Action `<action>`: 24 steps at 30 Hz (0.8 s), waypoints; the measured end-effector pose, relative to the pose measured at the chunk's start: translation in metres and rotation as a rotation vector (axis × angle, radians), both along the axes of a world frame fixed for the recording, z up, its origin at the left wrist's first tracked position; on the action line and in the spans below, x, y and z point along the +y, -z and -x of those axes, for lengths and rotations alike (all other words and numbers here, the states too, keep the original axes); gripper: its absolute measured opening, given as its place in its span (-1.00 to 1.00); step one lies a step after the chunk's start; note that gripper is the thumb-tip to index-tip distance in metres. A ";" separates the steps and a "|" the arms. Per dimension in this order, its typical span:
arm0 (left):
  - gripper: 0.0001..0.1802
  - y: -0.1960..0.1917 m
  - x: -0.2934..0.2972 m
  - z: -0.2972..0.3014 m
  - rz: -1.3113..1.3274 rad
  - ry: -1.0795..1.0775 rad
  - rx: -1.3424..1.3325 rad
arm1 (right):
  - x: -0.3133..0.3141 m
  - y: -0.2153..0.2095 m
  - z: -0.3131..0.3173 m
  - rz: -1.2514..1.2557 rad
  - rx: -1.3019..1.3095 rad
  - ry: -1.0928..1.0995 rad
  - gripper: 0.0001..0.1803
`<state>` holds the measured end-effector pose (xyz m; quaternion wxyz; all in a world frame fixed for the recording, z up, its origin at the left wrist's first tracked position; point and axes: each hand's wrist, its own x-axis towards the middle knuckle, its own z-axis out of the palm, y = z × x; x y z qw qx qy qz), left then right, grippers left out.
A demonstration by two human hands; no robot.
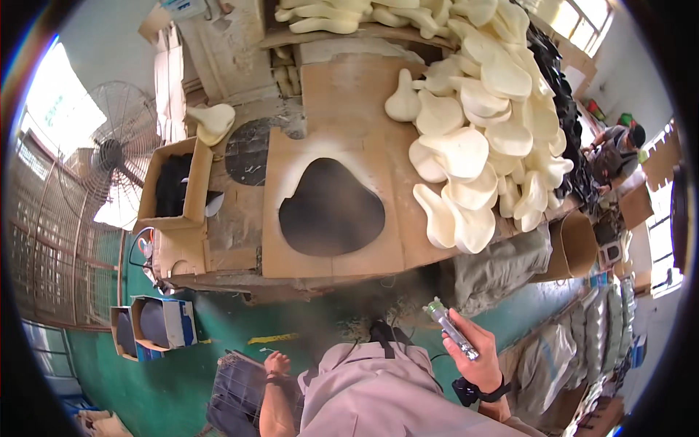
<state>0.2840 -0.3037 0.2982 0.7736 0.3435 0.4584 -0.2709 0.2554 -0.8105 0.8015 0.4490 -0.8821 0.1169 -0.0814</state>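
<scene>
Cylinder slants in the right grip, green end protruding.

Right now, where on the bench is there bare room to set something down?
Best: bare cardboard behind the dark rounded shape, left of the cream saddle-shaped pieces. A narrower strip lies between that shape and those pieces. Crowded: right side, heaped with them; far left holds an open box.

Carrying across the worktable: flat cardboard, centre; pale saddle-shaped pieces, heaped right; black pieces, far right; open cardboard box, left.
</scene>
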 end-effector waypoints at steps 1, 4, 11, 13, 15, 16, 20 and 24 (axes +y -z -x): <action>-0.78 -0.005 -0.014 0.004 -0.107 0.028 -0.010 | -0.005 -0.002 -0.003 0.011 -0.024 0.000 -0.40; -0.82 -0.004 -0.045 0.015 -0.179 0.088 -0.114 | -0.015 0.000 -0.019 0.034 -0.086 -0.013 -0.41; -0.72 0.017 -0.059 0.043 -0.516 0.726 -0.797 | -0.028 -0.008 -0.062 0.000 -0.091 -0.191 -0.33; -0.67 0.015 -0.055 0.043 -0.551 0.917 -0.761 | -0.031 -0.008 -0.063 -0.003 -0.064 -0.299 -0.25; -0.73 0.010 -0.064 0.062 -0.657 0.796 -0.728 | -0.030 -0.009 -0.066 -0.018 -0.061 -0.335 -0.32; -0.75 0.009 -0.063 0.060 -0.419 0.533 -0.560 | -0.030 -0.010 -0.067 -0.027 -0.059 -0.352 -0.36; -0.84 -0.015 -0.070 0.057 -0.152 0.133 -0.156 | -0.034 -0.011 -0.065 -0.045 0.030 -0.363 -0.33; -0.82 -0.008 -0.055 0.057 -0.045 0.207 -0.279 | -0.043 -0.008 -0.054 -0.053 0.083 -0.325 -0.28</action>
